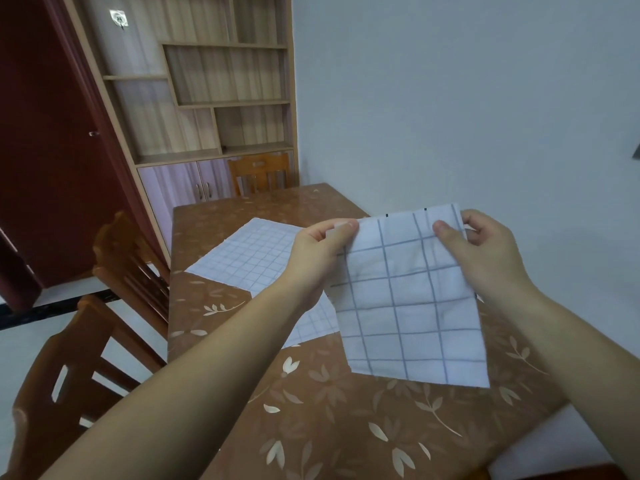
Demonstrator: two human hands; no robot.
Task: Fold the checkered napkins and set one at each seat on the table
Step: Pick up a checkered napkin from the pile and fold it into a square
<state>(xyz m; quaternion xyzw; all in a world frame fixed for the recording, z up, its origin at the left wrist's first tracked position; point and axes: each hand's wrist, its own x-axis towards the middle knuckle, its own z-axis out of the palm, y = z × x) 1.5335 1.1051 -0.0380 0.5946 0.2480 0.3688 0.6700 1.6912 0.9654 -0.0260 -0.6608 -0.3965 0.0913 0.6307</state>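
Nearest, both bare forearms reach in over the near edge of the desk [311, 417], which has a brown leaf-print cover. Above the desk's right half the held napkin [408, 306], white w/ grey check, hangs lifted off the cover. At its top left corner the left hand [317, 252] pinches it: thumb on the front face, fingers curled behind the cloth. The right hand [485, 251] pinches the top right corner the same way, thumb in front, other fingers bent round the back. Cloth is stretched fairly flat btwn the two hands; one layer or doubled, can't tell. A 2nd napkin [249, 254] lies spread flat on the desk toward the left edge, approx mid-length, its near part hidden behind the left forearm & the held napkin. Along the desk's left edge stand two wooden chairs, the near chair [69, 375] & the next chair [131, 258]; a third chair [259, 171] sits at the far edge. Beyond: shelf unit [225, 98] w/ cupboard doors below, dark red door [45, 133] to its left, pale wall [450, 98] along the desk's right edge
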